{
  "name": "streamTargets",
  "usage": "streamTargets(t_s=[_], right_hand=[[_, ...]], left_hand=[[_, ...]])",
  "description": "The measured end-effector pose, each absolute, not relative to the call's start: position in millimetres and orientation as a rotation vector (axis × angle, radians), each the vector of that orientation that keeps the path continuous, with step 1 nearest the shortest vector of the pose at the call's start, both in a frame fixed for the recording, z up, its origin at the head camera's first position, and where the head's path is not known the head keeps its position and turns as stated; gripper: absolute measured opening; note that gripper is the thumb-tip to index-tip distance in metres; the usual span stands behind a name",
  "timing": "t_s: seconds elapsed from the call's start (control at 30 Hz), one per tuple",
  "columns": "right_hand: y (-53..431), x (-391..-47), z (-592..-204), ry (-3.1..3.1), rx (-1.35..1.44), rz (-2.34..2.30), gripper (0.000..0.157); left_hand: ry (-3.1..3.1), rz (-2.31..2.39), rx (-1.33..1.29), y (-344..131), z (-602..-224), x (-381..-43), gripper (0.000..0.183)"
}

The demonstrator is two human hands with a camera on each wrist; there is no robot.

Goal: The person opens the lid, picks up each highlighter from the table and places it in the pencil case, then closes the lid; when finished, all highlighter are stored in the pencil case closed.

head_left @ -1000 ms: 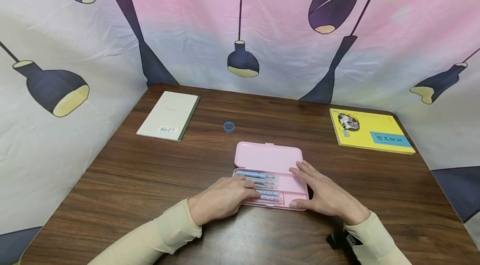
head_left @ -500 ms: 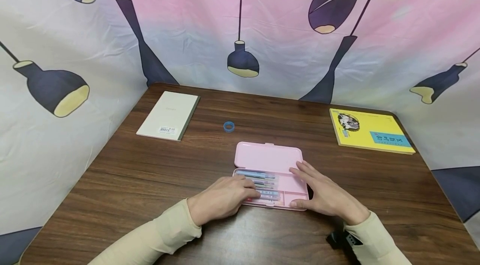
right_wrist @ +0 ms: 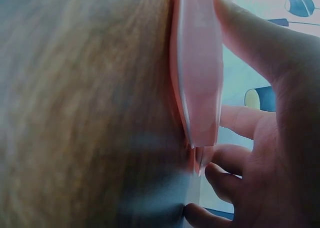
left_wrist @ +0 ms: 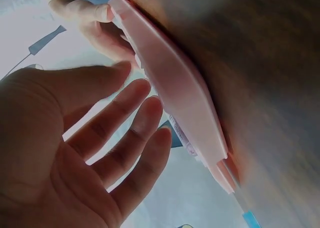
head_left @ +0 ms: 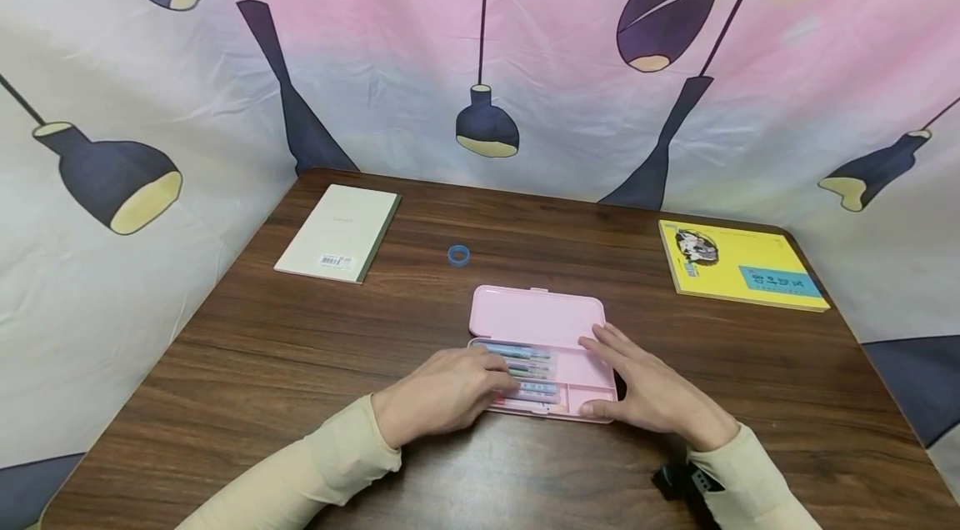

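A pink pencil case [head_left: 537,315] lies on the wooden table with its lid folded back. Several pens [head_left: 525,352] lie side by side in its left part; small compartments at the right show bare pink. My left hand [head_left: 444,393] reaches over the case's left end, its fingertips on the pens and covering their ends. In the left wrist view, the relaxed fingers [left_wrist: 145,113] are at the rim of the case. My right hand [head_left: 654,387] rests at the right end, thumb on the near corner and fingers spread toward the lid. The right wrist view shows the thumb [right_wrist: 240,23] touching the rim.
A white notebook [head_left: 337,232] lies at the back left of the table. Behind the case sits a blue ring [head_left: 458,262], like a roll of tape. A yellow book [head_left: 738,263] lies at the back right, near a patterned cloth [head_left: 405,38] hanging behind the table.
The frontmost pens in the case have shifted slightly under my left fingers, and the left hand has moved a tiny bit left. My right hand stays at the case's right end.
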State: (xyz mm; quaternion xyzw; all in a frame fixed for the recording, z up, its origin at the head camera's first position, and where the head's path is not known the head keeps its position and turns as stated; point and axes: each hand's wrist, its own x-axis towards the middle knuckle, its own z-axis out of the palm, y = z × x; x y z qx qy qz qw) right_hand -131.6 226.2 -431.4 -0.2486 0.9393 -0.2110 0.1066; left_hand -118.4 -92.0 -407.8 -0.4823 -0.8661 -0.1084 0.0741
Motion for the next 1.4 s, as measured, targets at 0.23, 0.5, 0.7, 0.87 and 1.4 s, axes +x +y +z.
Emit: streamTargets(t_s=[0.23, 0.5, 0.7, 0.87, 1.4], right_hand=[[228.1, -131.4, -426.8, 2.803, -0.757, -0.56, 0.092], [227.0, -150.0, -402.4, 2.948, -0.699, -0.537, 0.074], [228.5, -198.1, -396.4, 2.868, -0.662, -0.517, 0.071], [228.1, -235.2, -396.8, 2.761, -0.631, -0.504, 0.071], [222.6, -253.8, -394.3, 2.653, -0.605, -0.512, 0.041]], left_hand=[[-2.674, -0.386, -1.403, -94.4, -399.8, -125.5, 0.023], [-2.819, -0.529, -1.222, -106.6, -387.4, -159.8, 0.027], [-2.999, -0.701, -1.074, -104.6, -380.8, -201.3, 0.038], [-3.192, -0.605, -1.005, -96.3, -383.2, -229.7, 0.05], [-3.313, -0.506, -0.953, -91.1, -392.0, -251.9, 0.052]])
